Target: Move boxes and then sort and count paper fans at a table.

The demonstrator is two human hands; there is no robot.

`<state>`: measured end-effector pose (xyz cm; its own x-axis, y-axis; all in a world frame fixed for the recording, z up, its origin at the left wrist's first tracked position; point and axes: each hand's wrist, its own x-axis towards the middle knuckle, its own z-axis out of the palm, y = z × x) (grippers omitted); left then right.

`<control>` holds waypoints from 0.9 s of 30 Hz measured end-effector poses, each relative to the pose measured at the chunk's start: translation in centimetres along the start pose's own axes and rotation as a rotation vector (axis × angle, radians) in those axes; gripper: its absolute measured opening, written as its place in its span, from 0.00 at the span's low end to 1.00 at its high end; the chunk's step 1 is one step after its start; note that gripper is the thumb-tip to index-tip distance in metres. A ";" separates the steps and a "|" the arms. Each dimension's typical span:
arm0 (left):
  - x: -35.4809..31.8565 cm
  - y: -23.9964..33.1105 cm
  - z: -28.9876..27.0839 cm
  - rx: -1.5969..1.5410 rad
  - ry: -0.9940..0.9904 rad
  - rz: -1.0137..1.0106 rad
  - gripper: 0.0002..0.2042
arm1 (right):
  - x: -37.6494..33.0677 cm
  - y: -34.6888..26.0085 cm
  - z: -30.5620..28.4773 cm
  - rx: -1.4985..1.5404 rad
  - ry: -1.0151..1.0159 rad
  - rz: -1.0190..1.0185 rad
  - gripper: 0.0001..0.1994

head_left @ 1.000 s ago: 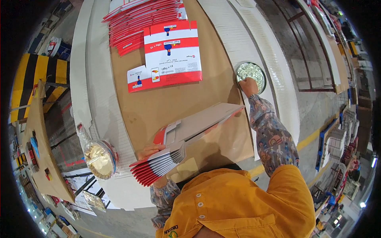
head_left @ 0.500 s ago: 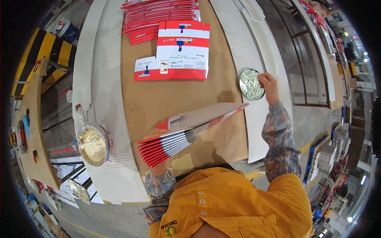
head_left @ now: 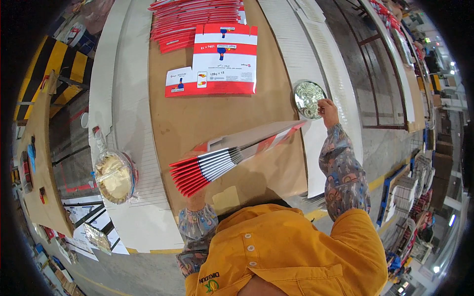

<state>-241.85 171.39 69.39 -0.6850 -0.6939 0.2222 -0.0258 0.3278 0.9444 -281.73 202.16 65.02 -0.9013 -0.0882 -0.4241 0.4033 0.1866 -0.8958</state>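
Observation:
My left hand (head_left: 196,201) is closed under the near left end of a bundle of flat folded cartons (head_left: 201,170), red and white with brown board, mostly hidden by them. The bundle is held tilted above the brown board, its long end pointing to the right. My right hand (head_left: 329,113) is at the lower right rim of a round dish (head_left: 296,101) of pale ring-shaped bands (head_left: 311,93) that look like rubber bands. Its fingers are pinched together; whatever they hold is too small to make out.
Brown cardboard (head_left: 227,108) covers the table's middle. On it lie a flat printed carton (head_left: 224,59) and a tall stack of red-edged cartons (head_left: 195,22). A plastic-wrapped round tub (head_left: 116,177) stands left. White ribbed sheets (head_left: 133,108) line both sides.
My right hand has moved down and slightly left, from the dish's right side to its lower right rim. The carton bundle stays in my left hand, its angle slightly changed.

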 end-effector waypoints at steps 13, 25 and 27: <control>1.5 0.9 0.2 0.007 -0.077 0.024 0.22 | -7.8 -12.0 7.1 0.109 -0.383 -0.275 0.03; 3.0 3.6 0.8 0.039 0.020 0.126 0.15 | -10.3 -13.6 10.8 0.134 -0.609 -0.186 0.02; 1.1 0.5 0.3 -0.097 0.071 -0.019 0.14 | -8.5 -13.0 8.9 0.136 -0.538 -0.231 0.01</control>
<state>-242.85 171.01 69.98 -0.6320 -0.7439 0.2172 0.0346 0.2530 0.9669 -277.85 191.75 79.07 -0.7757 -0.6012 -0.1920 0.2552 -0.0205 -0.9667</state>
